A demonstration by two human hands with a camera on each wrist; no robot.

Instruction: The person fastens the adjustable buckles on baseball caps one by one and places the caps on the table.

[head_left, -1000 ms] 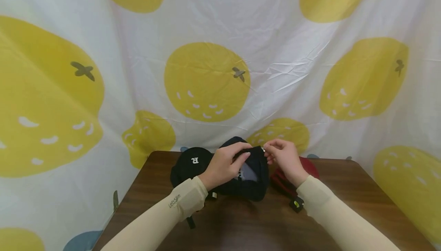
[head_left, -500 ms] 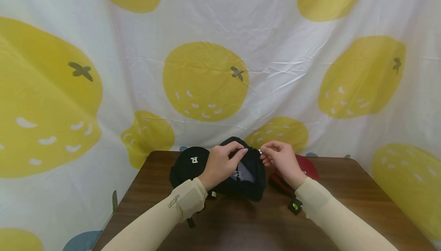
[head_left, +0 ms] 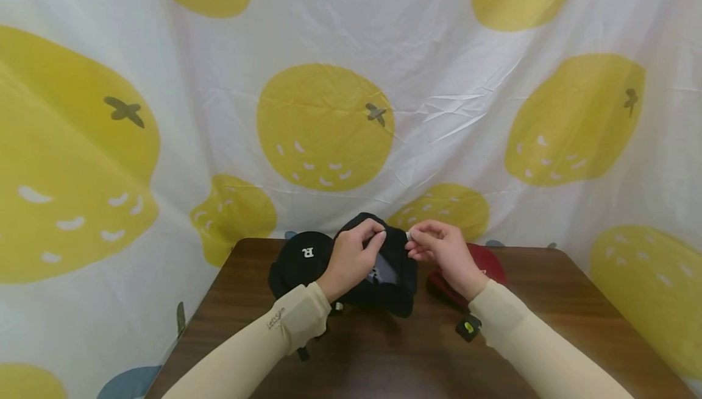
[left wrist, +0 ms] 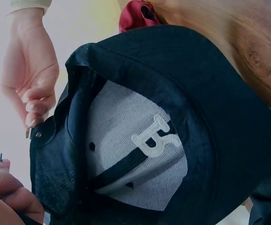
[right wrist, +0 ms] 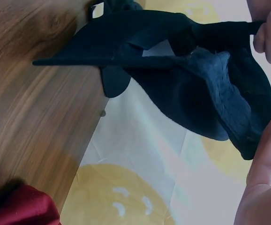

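A dark cap (head_left: pixel 403 307) hangs between both hands above the table, its hollow underside turned toward me. In the left wrist view, its brim (left wrist: pixel 238 117) points right and a pale stitched letter (left wrist: pixel 155 137) shows on the grey lining. My left hand (head_left: pixel 353 259) pinches the cap's back edge between thumb and index finger. On the other side, my right hand (head_left: pixel 444 256) pinches a small metal clasp (left wrist: pixel 28 132) at the end of the back band. A thin dark tip (left wrist: pixel 0 157) shows by the left fingers; what it belongs to is unclear.
A black cap (head_left: pixel 298 265) with a white letter R lies on the wooden table (head_left: pixel 406 362), left of the held cap. Behind my right wrist is a red cap (head_left: pixel 487 265). A small black tag (head_left: pixel 468 328) sits near it. A lemon-print curtain (head_left: pixel 329 33) hangs behind.
The held cap has shifted slightly left and tilted, along with both hands. My left fingertips have drawn back a little to the left. The other caps have stayed in place.
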